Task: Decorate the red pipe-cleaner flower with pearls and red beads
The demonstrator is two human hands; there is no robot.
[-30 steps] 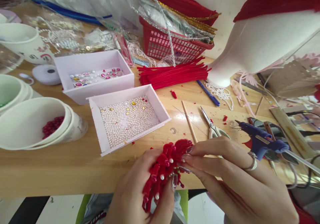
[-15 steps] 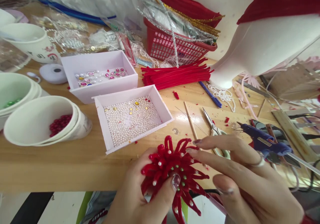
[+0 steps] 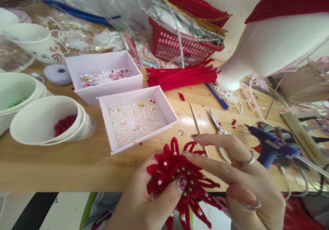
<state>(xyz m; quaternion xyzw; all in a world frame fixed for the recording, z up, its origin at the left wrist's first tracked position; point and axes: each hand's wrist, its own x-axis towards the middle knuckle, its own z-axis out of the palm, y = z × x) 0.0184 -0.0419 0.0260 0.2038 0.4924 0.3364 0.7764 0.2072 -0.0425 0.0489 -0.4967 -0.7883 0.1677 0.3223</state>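
Observation:
A red fuzzy flower (image 3: 185, 192) with looped petals, white pearls on its petals and green beads around its centre is held over the table's front edge. My left hand (image 3: 154, 195) is closed on it, thumb pressed near the green beads and the other fingers hidden beneath. Over the flower's upper right side, my right hand (image 3: 239, 175) has its fingers apart. Its middle fingertip touches the petals near a pearl, while the index finger stretches out just above them. A ring circles one of its fingers.
White boxes of pearls (image 3: 138, 130) and gems (image 3: 105, 89) lie ahead. Paper cups (image 3: 89, 124) with beads stand left. Red pipe cleaners (image 3: 180, 76) lie before a red basket (image 3: 169, 47). Scissors (image 3: 218, 124), a blue glue gun (image 3: 272, 144) and a white mannequin head (image 3: 269, 45) are right.
My right hand has shifted left, its middle finger moving further in over the petals and its thumb drawing lower. My left hand keeps its hold on the flower. The view has shifted slightly.

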